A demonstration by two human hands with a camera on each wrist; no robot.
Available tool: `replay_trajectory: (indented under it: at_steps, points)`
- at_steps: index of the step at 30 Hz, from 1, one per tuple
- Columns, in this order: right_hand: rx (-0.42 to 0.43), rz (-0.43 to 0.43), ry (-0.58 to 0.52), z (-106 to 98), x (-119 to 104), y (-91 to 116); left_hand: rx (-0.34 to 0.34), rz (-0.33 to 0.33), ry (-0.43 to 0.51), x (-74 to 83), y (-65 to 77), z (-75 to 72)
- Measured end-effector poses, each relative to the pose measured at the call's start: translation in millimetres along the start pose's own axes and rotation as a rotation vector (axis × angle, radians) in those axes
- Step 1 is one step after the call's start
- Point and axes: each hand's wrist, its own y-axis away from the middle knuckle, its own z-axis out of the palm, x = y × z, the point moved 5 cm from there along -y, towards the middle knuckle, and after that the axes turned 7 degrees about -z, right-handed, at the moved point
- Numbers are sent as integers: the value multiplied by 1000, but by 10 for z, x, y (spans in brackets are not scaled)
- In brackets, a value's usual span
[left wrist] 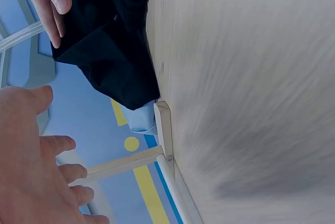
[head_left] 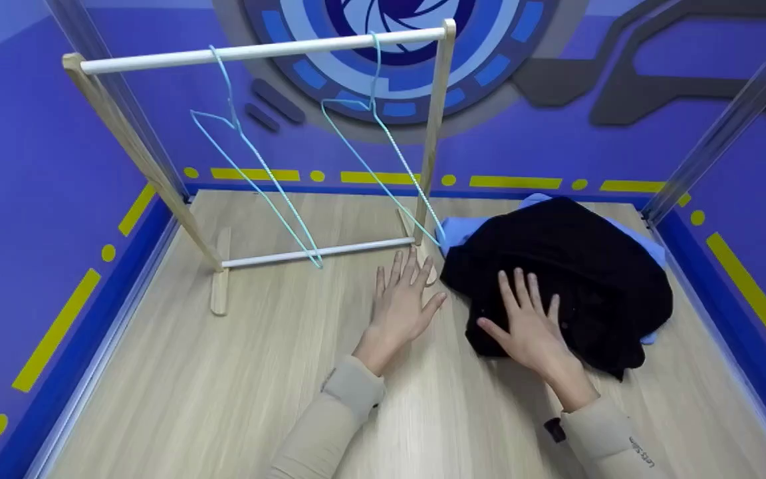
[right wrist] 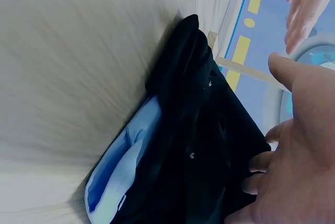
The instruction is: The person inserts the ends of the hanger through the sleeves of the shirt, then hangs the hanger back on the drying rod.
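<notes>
A black garment with small buttons (head_left: 596,266) lies in a crumpled heap at the right. Beneath it, light blue cloth (head_left: 463,233) pokes out at the edges, and the right wrist view shows a fold of that light blue cloth (right wrist: 123,174). Fingers spread, my right hand (head_left: 532,332) is over the near side of the black garment and overlaps it in the head view. My left hand (head_left: 399,316), fingers straight and holding nothing, is to the left of the heap, in front of the rack's right foot (head_left: 426,269).
A wooden rack with a white top rail (head_left: 263,50) and a white lower bar (head_left: 356,248) stands at the back left. From its rail hang two light green hangers, a left hanger (head_left: 260,163) and a right hanger (head_left: 399,156). Blue panels (head_left: 10,166) enclose the wood-grain table (head_left: 276,372).
</notes>
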Motion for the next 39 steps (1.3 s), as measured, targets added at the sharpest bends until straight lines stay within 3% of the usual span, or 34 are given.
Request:
replay_trajectory:
  at_steps: [11,30,39]
  points:
    - [20,-10,22,-60,-8,-23,-14,-4,-7,-8,-4,5]
    - [152,-29,27,-240,70,-26,9,16,9,0,-8,-21]
    - [156,-14,33,-373,149,-47,-2,6,24,-15,-26,-14]
